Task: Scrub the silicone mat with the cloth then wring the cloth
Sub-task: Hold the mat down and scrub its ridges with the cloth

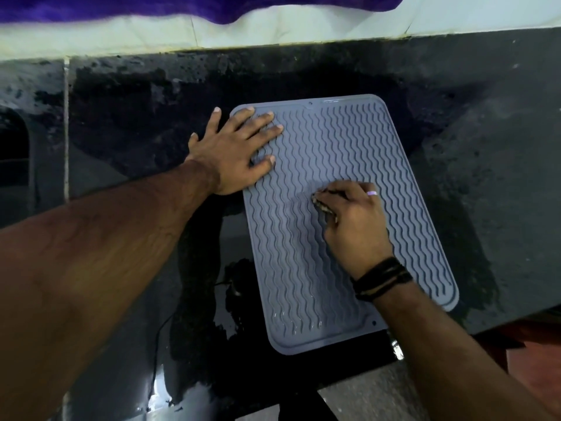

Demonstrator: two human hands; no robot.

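A grey silicone mat [303,268] with wavy ridges lies flat on a dark wet counter, its near right corner hanging slightly past the counter edge. My left hand [233,150] lies flat, fingers spread, pressing on the mat's far left corner. My right hand [355,223] rests on the middle of the mat, fingers curled over a small cloth [323,206]. Only a dark, mottled edge of the cloth peeks out under the fingers; the rest is hidden by the hand.
The black counter [485,177] is wet in patches, with a glossy puddle to the mat's near left. A pale wall [273,25] with a purple cloth [151,7] above runs along the far edge. The counter's front edge runs diagonally at lower right.
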